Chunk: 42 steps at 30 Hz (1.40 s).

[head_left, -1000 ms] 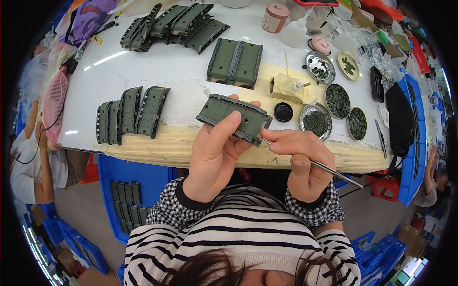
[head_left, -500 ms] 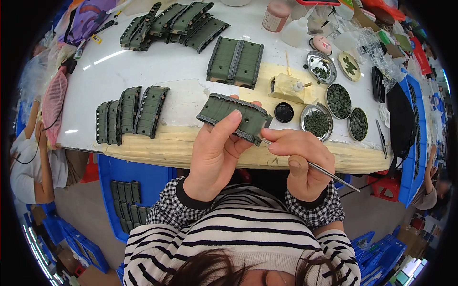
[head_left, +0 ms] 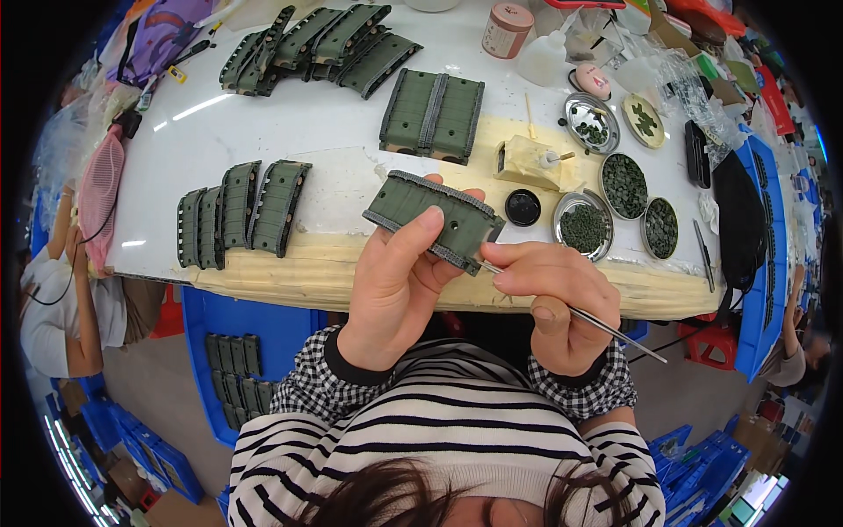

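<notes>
My left hand (head_left: 392,285) is closed around a curved dark green panel (head_left: 430,220) with grey ribbed edges and small round holes. Its thumb presses on the top face, while other fingers support the piece from behind. In my right hand (head_left: 562,299) is a slim, shiny metal tool (head_left: 615,332), pinched like a pen. The tool's front end reaches the panel's lower right corner, where my fingertips hide part of it. My right fingertips are close to that end of the panel. Just beyond the panel, a pair of similar green panels (head_left: 430,114) lies side by side on the table.
More green panels (head_left: 244,211) stand at the left, with a pile (head_left: 316,48) farther back. At the right are round dishes of small green parts (head_left: 623,186), a black cap (head_left: 522,207) and a tape-wrapped block (head_left: 531,164). A blue bin (head_left: 198,351) sits below the table edge.
My right hand and the metal tool have shifted very slightly right and down. The green panel stays almost in place in my left hand.
</notes>
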Each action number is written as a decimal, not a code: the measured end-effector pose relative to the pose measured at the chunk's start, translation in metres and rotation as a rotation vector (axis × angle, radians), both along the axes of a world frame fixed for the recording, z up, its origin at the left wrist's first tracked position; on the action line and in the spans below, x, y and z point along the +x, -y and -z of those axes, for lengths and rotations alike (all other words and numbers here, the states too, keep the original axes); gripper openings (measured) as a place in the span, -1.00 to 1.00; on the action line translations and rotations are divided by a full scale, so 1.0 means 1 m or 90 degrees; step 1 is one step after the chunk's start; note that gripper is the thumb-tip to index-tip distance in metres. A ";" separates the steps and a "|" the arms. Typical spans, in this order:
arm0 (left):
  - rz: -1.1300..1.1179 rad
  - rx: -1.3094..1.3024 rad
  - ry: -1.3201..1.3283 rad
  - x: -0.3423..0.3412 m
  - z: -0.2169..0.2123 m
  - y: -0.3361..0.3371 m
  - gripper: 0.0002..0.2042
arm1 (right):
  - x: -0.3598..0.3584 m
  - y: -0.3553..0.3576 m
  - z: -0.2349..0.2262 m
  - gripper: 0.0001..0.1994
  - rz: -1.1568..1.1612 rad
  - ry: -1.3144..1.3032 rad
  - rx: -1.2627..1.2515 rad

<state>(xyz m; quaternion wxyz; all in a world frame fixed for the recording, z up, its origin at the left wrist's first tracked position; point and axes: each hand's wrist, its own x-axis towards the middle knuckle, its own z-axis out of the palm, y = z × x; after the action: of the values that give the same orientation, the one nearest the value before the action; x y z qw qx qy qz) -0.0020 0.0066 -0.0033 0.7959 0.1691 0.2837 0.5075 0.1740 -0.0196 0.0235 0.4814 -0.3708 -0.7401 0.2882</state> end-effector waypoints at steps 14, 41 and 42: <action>0.001 0.016 0.012 0.000 0.004 0.000 -0.59 | 0.000 0.000 0.000 -0.85 0.011 0.002 -0.011; 0.143 0.166 0.246 -0.002 0.024 -0.018 -0.39 | -0.009 0.019 0.003 -0.60 -0.063 0.037 0.182; 0.147 0.174 0.231 -0.002 0.023 -0.018 -0.38 | -0.010 0.017 0.005 -0.59 -0.065 0.032 0.188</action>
<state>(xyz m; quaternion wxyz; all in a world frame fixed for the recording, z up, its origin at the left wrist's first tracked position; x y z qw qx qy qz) -0.0041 0.0247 -0.0266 0.8559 0.2129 0.0439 0.4692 0.1640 -0.0370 0.0182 0.4965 -0.2653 -0.8041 0.1908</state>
